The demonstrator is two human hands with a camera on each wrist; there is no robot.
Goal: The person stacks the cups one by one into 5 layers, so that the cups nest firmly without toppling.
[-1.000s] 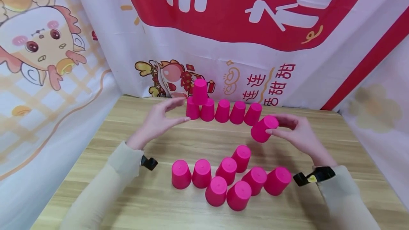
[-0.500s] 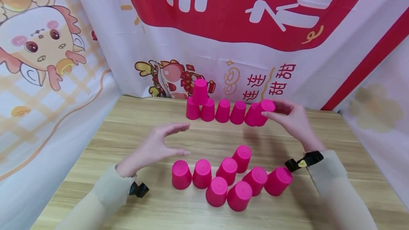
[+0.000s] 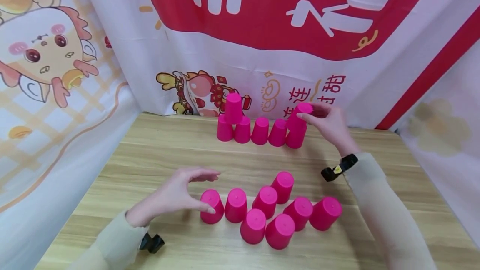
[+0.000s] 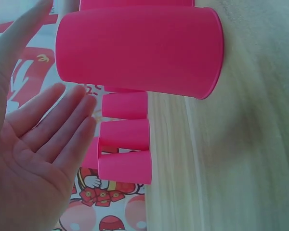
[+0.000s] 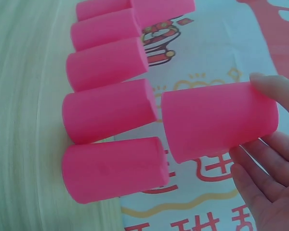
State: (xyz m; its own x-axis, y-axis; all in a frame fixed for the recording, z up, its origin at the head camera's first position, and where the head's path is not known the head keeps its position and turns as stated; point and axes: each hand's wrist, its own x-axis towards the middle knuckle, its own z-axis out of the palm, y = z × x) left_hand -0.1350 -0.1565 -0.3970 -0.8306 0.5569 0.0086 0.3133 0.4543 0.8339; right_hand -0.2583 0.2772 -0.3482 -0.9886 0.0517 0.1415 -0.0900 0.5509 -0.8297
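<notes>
My right hand [image 3: 331, 125] pinches an upside-down pink plastic cup [image 5: 216, 120] between thumb and fingers. That cup is raised over the right end of the back row, by the end cup [image 5: 113, 168]; the right wrist view shows a small gap below it. At the row's left end, one cup [image 3: 233, 109] sits across the first two cups. My left hand [image 3: 174, 193] is spread, thumb and fingers apart, at the leftmost front cup [image 3: 213, 218]. The thumb passes in front of this cup [image 4: 139, 50]; whether it touches cannot be told.
Several more upside-down pink cups [image 3: 266, 203] stand in a loose cluster near the front of the wooden table [image 3: 168, 153]. A printed cloth [image 3: 258, 66] hangs close behind the back row, and cloths also hang at both sides.
My right hand has carried its cup up and leftward to above the row's end. My left hand has drawn back from the stacked cup to the leftmost front cup.
</notes>
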